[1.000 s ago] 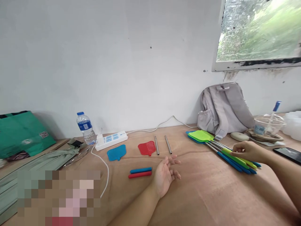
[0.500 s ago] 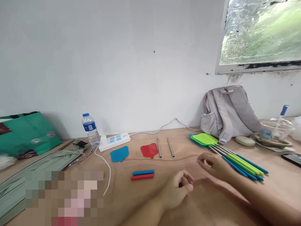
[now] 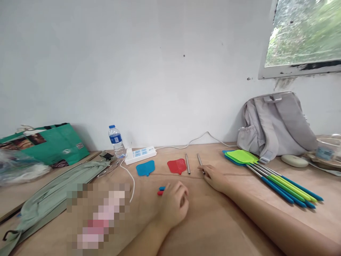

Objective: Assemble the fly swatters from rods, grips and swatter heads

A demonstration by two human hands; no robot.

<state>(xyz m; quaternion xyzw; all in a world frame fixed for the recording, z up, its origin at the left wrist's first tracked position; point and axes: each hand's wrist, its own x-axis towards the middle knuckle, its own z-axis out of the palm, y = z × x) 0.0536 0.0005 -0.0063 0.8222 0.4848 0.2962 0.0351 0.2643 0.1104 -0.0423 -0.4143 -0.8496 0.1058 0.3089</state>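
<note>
My left hand (image 3: pixel 176 204) is curled over the right part of a blue grip (image 3: pixel 162 188) and a red grip (image 3: pixel 160 193), only their left ends showing. Its fingertips are hidden. My right hand (image 3: pixel 213 176) has its thumb and fingers closed about the near end of a metal rod (image 3: pixel 199 159) lying on the table. Left of it lies a second metal rod (image 3: pixel 188 163), apart from both hands. Beyond the grips lie a red fly-swatter head (image 3: pixel 177 166) and a blue fly-swatter head (image 3: pixel 145 168), flat on the table.
Whole fly swatters (image 3: pixel 279 177) are stacked at right, before a grey backpack (image 3: pixel 274 124). A white power strip (image 3: pixel 141 155), its cable and a water bottle (image 3: pixel 116 140) stand near the wall. At left are a green bag (image 3: pixel 61 144) and a grey-green cloth item (image 3: pixel 64 185).
My right hand has moved left and forward from beside the stacked swatters to the right-hand rod. My left hand has moved left onto the two grips. The view has turned slightly right.
</note>
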